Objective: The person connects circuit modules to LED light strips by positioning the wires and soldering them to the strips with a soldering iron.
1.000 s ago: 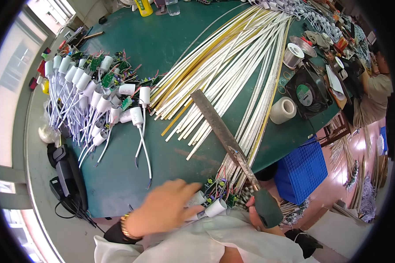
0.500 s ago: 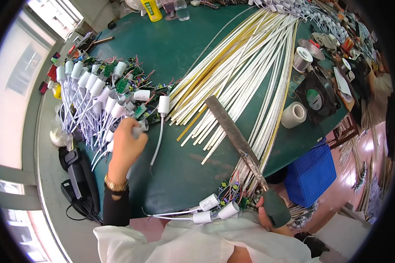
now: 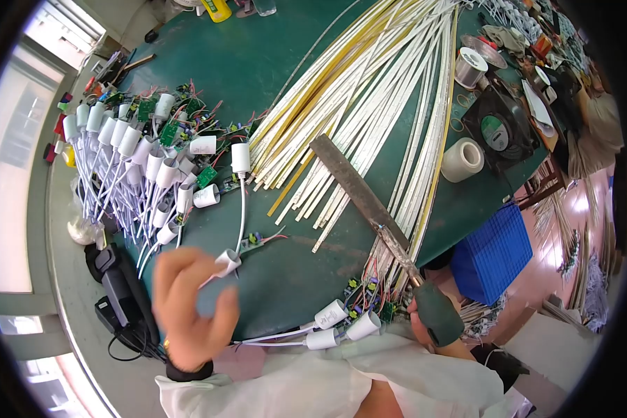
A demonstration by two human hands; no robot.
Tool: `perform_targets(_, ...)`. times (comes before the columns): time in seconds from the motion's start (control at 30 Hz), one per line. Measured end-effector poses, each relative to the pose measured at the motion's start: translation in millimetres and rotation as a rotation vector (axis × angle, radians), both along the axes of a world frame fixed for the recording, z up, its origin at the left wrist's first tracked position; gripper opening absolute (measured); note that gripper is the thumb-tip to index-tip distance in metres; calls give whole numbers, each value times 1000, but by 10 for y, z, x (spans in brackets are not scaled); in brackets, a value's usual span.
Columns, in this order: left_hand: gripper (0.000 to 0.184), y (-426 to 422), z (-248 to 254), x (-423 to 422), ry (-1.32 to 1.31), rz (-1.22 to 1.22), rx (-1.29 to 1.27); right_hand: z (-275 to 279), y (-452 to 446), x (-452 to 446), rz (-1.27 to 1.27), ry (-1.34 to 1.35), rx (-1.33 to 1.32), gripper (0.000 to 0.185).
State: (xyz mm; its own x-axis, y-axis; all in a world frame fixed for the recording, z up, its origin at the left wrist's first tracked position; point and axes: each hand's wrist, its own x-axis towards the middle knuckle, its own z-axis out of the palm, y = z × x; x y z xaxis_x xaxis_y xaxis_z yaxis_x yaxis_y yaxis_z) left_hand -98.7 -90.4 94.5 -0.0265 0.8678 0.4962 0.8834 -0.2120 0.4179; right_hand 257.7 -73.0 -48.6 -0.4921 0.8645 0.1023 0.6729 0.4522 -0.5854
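My left hand point(image 3: 191, 299), slightly blurred, hovers over the table's near left part with thumb and fingers apart. Its fingertips are right beside a white cap point(image 3: 228, 262), with a small circuit board point(image 3: 253, 241) and thin wires next to it. My right hand point(image 3: 425, 327) is around the dark green handle point(image 3: 439, 315) of a tool; its long flat metal bar point(image 3: 352, 182) lies over white and yellow strips point(image 3: 369, 104). Close to my right hand, white caps point(image 3: 331, 314) with cables and small boards point(image 3: 361, 292) sit at the table's near edge.
A pile of white caps with cables point(image 3: 143, 153) covers the green table's point(image 3: 279, 272) left side. On the right are a white roll point(image 3: 462, 160), a wire spool point(image 3: 471, 67) and a black fan point(image 3: 498, 132). A blue crate point(image 3: 493, 254) stands below the right edge.
My left hand has come back from the pile toward me and its fingers have spread. A white cap and board now lie by its fingertips. My right hand still holds the tool; the view has shifted.
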Motion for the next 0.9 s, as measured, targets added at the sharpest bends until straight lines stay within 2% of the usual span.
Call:
perform_targets(0.03,21,-121,117,19,-57,-62,101,40,-17,-27,-93,63,-170,15)
perform_targets(0.07,18,-324,60,-246,-77,-342,314,82,-18,-53,-186,124,-335,13)
perform_targets(0.1,14,-435,156,-10,-383,-234,561,130,-3,-90,-189,109,-331,13)
perform_targets(0.17,36,-449,583,28,-483,-744,644,233,12,-150,-300,300,-595,14)
perform_targets(0.2,36,-435,542,44,-504,-740,655,235,15,-141,-309,279,-588,14)
perform_targets(0.3,35,-567,448,-24,-645,-883,641,81,96,-102,94,249,16,18)
perform_targets(0.37,35,-668,442,-109,-716,-987,608,53,30,-64,71,214,-32,17)
perform_targets(0.43,35,-680,461,-135,-780,-1090,554,43,-30,-84,-375,517,-867,15)
perform_targets(0.47,35,-654,471,-129,-812,-1142,526,39,-40,-89,-376,523,-869,15)
perform_targets(0.63,35,-390,549,-57,-957,-1381,402,52,0,-43,-26,9,-253,22)
perform_targets(0.77,37,-504,536,-96,-1083,-1573,301,83,5,-54,-75,6,-365,22)
perform_targets(0.87,38,-995,353,-549,-1198,-1764,246,144,0,-68,-167,74,-584,24)
perform_targets(0.9,38,-765,332,-425,-1236,-1831,226,164,-7,-70,-201,99,-655,24)
